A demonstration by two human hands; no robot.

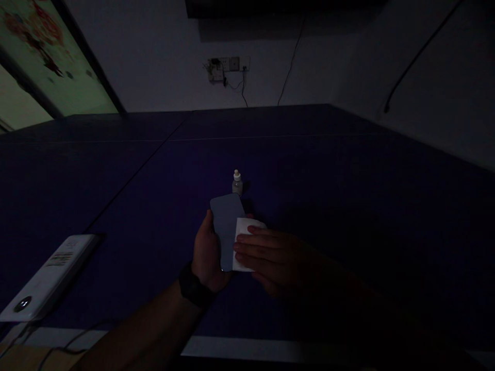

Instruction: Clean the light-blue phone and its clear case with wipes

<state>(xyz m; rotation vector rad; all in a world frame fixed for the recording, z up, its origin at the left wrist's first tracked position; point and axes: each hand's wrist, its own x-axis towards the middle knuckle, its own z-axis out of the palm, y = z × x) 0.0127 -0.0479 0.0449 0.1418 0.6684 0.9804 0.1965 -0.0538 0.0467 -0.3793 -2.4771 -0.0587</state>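
My left hand [207, 256] is wrapped round a smartphone [225, 221], thumb along its left edge and fingertips showing past its right edge. The phone's pale, greyish face is turned up toward me. In my right hand [266, 257] a folded white wipe [242, 262] is pressed flat under the fingers, against the right part of the phone. That side of the phone is covered by the wipe and fingers. Just beyond the phone's top end stands a small clear dropper bottle [237, 184] with a white cap, upright on the table.
The dark blue table [162, 190] has a white line along its near edge. On the left lies a white power-strip-like box [54, 273] with a round dark button and cables [73, 345] at its near end. Wall sockets [224, 67] with plugs sit beyond the table.
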